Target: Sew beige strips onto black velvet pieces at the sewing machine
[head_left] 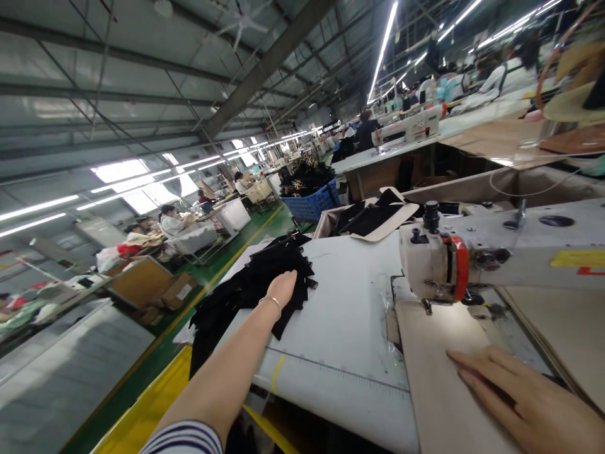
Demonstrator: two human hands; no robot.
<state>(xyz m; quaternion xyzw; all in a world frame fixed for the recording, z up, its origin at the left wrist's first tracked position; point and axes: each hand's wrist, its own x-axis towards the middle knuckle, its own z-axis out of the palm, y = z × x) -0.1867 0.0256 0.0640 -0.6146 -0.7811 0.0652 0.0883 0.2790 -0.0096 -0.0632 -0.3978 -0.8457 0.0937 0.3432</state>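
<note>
My left hand (282, 288) reaches into a heap of black cloth pieces (255, 271) on the left of the white sewing table (340, 321). Its fingers are curled down onto the black cloth and partly hidden. Flat on a beige fabric panel (425, 353) lies my right hand (534, 391), with fingers stretched out. The panel runs under the head of a sewing machine (430, 265), whose lamp lights the cloth by the needle. Small dark tabs show along the heap's right edge.
Beyond the table sits a bin with black and beige pieces (382, 214). A blue crate (312, 200) full of black pieces stands on the green floor. Another sewing machine (409, 129) is behind, with several people at tables farther off. Yellow material (151, 403) hangs at the lower left.
</note>
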